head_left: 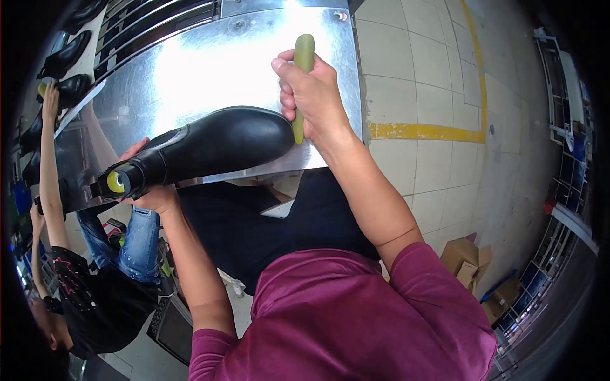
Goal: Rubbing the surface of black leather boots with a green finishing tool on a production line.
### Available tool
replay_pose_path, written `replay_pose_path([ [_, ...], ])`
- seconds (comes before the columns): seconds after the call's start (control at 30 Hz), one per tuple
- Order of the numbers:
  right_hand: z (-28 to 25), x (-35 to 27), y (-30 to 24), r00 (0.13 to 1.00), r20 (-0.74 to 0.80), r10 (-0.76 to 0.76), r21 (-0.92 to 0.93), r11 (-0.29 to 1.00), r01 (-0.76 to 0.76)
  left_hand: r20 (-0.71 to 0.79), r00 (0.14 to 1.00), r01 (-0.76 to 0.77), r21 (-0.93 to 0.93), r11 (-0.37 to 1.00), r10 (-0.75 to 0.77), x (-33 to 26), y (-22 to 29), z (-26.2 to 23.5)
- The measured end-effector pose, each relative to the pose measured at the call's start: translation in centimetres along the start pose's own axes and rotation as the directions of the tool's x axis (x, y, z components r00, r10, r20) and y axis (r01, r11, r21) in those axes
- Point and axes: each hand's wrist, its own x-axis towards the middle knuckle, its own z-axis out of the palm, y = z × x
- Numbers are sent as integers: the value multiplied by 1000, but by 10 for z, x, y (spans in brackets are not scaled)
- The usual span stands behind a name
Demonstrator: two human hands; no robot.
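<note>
A black leather boot (225, 141) lies slantwise over the near part of a shiny metal table, its rounded toe to the right. Something yellow-green and round (115, 182) shows in the opening at its left end. My left hand (155, 199) is wrapped around that end from below, with some fingers showing on the far side. In my right hand (314, 92) is an olive-green stick with rounded ends (305, 52), gripped upright in a fist. The stick's lower end is beside the toe and appears to touch it.
The metal table (330, 38) ends on the right above a tiled floor with a yellow line (426, 132). Metal bars (159, 25) run along its far left. On the left, a co-worker in black (108, 298) reaches toward several black shoes (67, 54). Cardboard boxes (467, 260) stand lower right.
</note>
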Motion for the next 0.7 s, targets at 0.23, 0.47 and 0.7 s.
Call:
replay_pose_path([
  [0.23,16,29,-7,988,147,-48,-56,997,57,117,993,-17,71,997,8,3,-9,-9],
  [0.47,55,46,21,940,292,-176,76,984,161,91,995,22,92,996,-30,5,-9,-13],
  [0.7,29,102,29,796,245,-553,-253,756,603,-177,983,75,191,979,-40,-60,4,6],
])
